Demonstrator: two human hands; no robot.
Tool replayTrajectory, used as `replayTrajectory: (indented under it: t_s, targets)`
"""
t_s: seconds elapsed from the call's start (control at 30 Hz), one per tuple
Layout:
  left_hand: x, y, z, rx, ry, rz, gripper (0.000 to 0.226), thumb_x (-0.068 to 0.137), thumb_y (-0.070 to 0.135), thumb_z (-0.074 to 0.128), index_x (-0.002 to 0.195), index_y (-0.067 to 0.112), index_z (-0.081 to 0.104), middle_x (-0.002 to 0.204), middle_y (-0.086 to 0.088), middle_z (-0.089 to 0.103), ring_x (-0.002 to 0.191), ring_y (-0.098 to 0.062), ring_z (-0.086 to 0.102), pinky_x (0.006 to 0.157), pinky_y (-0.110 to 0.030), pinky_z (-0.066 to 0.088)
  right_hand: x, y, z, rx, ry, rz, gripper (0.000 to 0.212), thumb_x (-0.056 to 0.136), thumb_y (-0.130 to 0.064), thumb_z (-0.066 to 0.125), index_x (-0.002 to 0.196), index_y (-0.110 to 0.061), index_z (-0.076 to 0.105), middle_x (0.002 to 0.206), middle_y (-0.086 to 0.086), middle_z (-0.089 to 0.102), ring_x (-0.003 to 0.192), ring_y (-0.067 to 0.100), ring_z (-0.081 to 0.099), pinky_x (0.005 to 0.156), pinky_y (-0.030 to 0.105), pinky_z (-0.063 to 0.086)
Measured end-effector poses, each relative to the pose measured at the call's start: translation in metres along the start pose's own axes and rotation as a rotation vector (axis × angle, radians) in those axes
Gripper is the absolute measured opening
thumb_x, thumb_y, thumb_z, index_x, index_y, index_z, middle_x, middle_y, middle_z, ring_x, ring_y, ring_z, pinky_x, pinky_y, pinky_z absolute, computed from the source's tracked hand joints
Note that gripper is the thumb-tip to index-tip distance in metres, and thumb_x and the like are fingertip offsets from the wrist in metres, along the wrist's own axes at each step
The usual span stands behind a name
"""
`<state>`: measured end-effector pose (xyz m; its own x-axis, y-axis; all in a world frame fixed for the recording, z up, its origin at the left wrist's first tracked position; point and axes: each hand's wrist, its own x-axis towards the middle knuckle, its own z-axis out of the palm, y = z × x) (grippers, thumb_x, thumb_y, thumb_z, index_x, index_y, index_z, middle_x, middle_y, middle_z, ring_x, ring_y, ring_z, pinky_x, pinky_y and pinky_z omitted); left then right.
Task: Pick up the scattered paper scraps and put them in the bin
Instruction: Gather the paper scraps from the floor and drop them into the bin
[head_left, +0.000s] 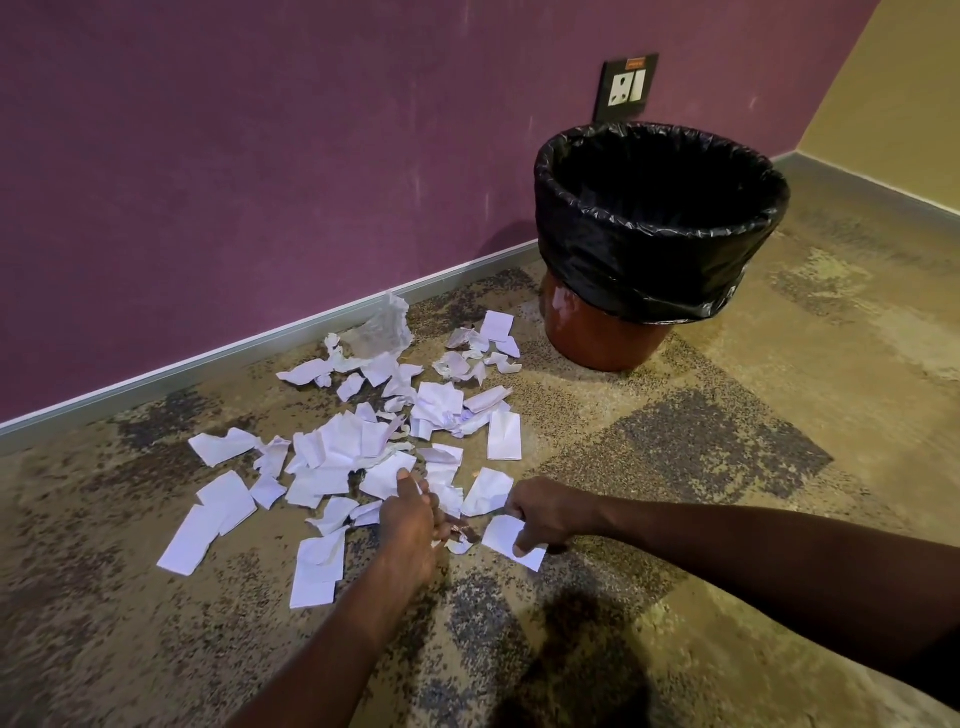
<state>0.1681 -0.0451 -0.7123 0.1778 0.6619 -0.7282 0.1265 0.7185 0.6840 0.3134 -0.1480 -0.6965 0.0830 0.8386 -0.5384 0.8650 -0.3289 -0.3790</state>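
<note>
White paper scraps (358, 457) uncounted, one bin (660, 228), right hand (545, 512) pinching scrap (511, 540), left hand (410, 514) unclear

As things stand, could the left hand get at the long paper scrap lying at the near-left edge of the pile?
Probably yes. The left hand is over the pile's near edge, and the long paper scrap lies flat on open carpet to its left, with nothing on it or between them.

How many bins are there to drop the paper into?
1. The bin, lined with a black bag, stands on the carpet by the purple wall, to the right of and beyond the paper scraps. No other bin shows in this view.
</note>
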Motion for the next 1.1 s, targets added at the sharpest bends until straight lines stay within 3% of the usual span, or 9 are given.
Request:
replayTrajectory:
  t_s: [0.07, 0.27, 0.4, 0.5, 0.6, 0.67, 0.8, 0.87, 1.1]
  targets:
    - [-0.003, 0.001, -0.001, 0.031, 0.027, 0.068, 0.051, 0.103, 0.045, 0.033, 0.074, 0.008, 0.052, 0.054, -0.004, 0.043, 0.044, -0.016, 0.037, 0.034, -0.02, 0.029, 0.0, 0.004, -0.005, -0.05, 0.049, 0.008, 0.04, 0.079, -0.024, 0.079, 0.061, -0.013, 0.045, 0.061, 0.004, 0.044, 0.056, 0.019, 0.039, 0.054, 0.032, 0.026]
    - [-0.005, -0.003, -0.004, 0.121, 0.017, 0.154, 0.054, 0.102, 0.048, 0.035, 0.073, 0.007, 0.054, 0.06, -0.007, 0.049, 0.051, -0.018, 0.046, 0.05, -0.026, 0.037, 0.007, 0.009, -0.02, -0.432, 0.367, -0.246, 0.019, 0.09, -0.029, 0.063, 0.099, -0.012, 0.063, 0.12, 0.009, 0.052, 0.106, 0.024, 0.048, 0.081, 0.041, 0.048]
    - [-0.006, -0.004, -0.005, 0.148, 0.029, 0.182, 0.052, 0.102, 0.047, 0.033, 0.075, 0.009, 0.056, 0.064, -0.007, 0.05, 0.056, -0.018, 0.046, 0.052, -0.026, 0.035, 0.021, 0.0, -0.018, -0.446, 0.168, -0.259, 0.02, 0.097, -0.024, 0.049, 0.103, -0.008, 0.062, 0.145, 0.011, 0.044, 0.129, 0.029, 0.041, 0.098, 0.046, 0.042]
    - [-0.005, -0.008, -0.008, 0.137, 0.012, 0.177, 0.051, 0.103, 0.045, 0.033, 0.077, 0.008, 0.056, 0.064, -0.007, 0.049, 0.055, -0.018, 0.046, 0.051, -0.026, 0.035, 0.025, -0.001, -0.007, -0.385, 0.166, -0.227, 0.044, 0.097, -0.049, 0.024, 0.122, -0.02, 0.047, 0.137, 0.012, 0.047, 0.122, 0.032, 0.048, 0.098, 0.05, 0.042]
    - [-0.003, -0.01, -0.009, 0.138, -0.01, 0.171, 0.05, 0.103, 0.046, 0.032, 0.079, 0.009, 0.056, 0.063, -0.006, 0.049, 0.053, -0.017, 0.045, 0.048, -0.024, 0.035, 0.036, 0.004, 0.001, -0.36, 0.218, -0.243, 0.029, 0.093, -0.058, 0.01, 0.09, -0.042, 0.034, 0.101, 0.004, 0.048, 0.091, 0.025, 0.051, 0.082, 0.051, 0.048]
    - [-0.003, -0.011, -0.01, 0.142, -0.006, 0.163, 0.05, 0.103, 0.047, 0.033, 0.078, 0.01, 0.056, 0.063, -0.006, 0.049, 0.052, -0.017, 0.045, 0.049, -0.024, 0.035, 0.038, 0.002, -0.003, -0.275, 0.171, -0.187, 0.029, 0.087, -0.059, 0.006, 0.082, -0.041, 0.028, 0.098, 0.003, 0.046, 0.088, 0.023, 0.047, 0.079, 0.049, 0.046]
    - [-0.003, -0.01, -0.008, 0.143, 0.018, 0.153, 0.05, 0.103, 0.046, 0.035, 0.076, 0.009, 0.055, 0.06, -0.006, 0.049, 0.049, -0.017, 0.044, 0.046, -0.024, 0.035, 0.025, -0.006, -0.012, -0.156, 0.106, -0.067, 0.018, 0.094, -0.02, 0.051, 0.109, -0.011, 0.05, 0.109, 0.012, 0.05, 0.096, 0.021, 0.044, 0.075, 0.031, 0.033]
    - [-0.006, -0.01, -0.005, 0.135, 0.009, 0.157, 0.048, 0.103, 0.045, 0.035, 0.076, 0.01, 0.054, 0.059, -0.005, 0.047, 0.047, -0.016, 0.042, 0.042, -0.022, 0.034, 0.023, -0.003, -0.011, -0.085, 0.118, -0.061, 0.024, 0.088, -0.005, 0.057, 0.112, -0.004, 0.053, 0.112, 0.015, 0.054, 0.096, 0.024, 0.047, 0.074, 0.028, 0.03]
    - [-0.01, -0.01, 0.003, 0.081, -0.079, 0.134, 0.039, 0.102, 0.044, 0.041, 0.09, 0.009, 0.054, 0.06, -0.001, 0.044, 0.044, -0.011, 0.037, 0.037, -0.02, 0.031, 0.024, 0.007, -0.013, 0.164, 0.31, 0.084, 0.026, 0.075, -0.016, 0.079, 0.094, -0.012, 0.061, 0.096, 0.006, 0.064, 0.086, 0.023, 0.057, 0.061, 0.032, 0.046]
